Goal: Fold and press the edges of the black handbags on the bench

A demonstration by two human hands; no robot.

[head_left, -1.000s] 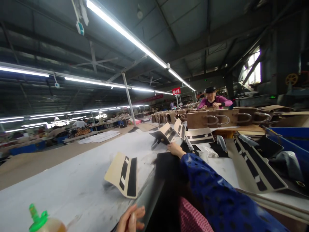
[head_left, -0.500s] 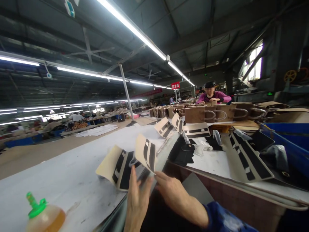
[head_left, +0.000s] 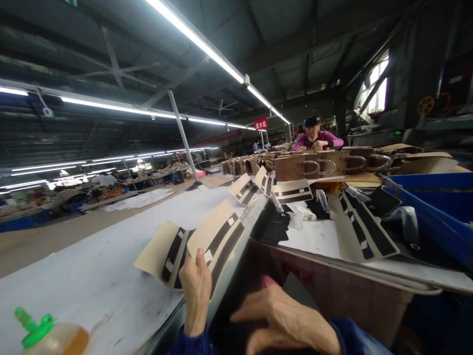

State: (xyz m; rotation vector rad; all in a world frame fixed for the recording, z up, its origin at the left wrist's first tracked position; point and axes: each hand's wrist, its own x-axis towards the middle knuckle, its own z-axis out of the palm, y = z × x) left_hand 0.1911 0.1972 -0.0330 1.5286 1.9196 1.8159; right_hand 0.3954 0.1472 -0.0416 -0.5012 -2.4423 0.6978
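My left hand (head_left: 197,291) grips a beige card piece with black strips (head_left: 218,235) by its lower edge and holds it tilted over the white belt (head_left: 92,276). A second such piece (head_left: 160,249) lies curled on the belt just behind it. My right hand (head_left: 284,323) hovers low at the belt's metal edge with fingers spread and loosely bent, holding nothing. Its blue sleeve shows at the bottom right.
A glue bottle with a green cap (head_left: 48,335) stands at the bottom left. More beige-and-black pieces (head_left: 360,227), black parts (head_left: 275,224) and a blue bin (head_left: 436,197) crowd the right-hand table. Brown bags with handles (head_left: 303,167) line up farther back, where a person in purple (head_left: 314,140) works.
My right arm drew back from its reach up the belt. A beige piece came toward me between both hands; now only my left hand holds it and the right has dropped away.
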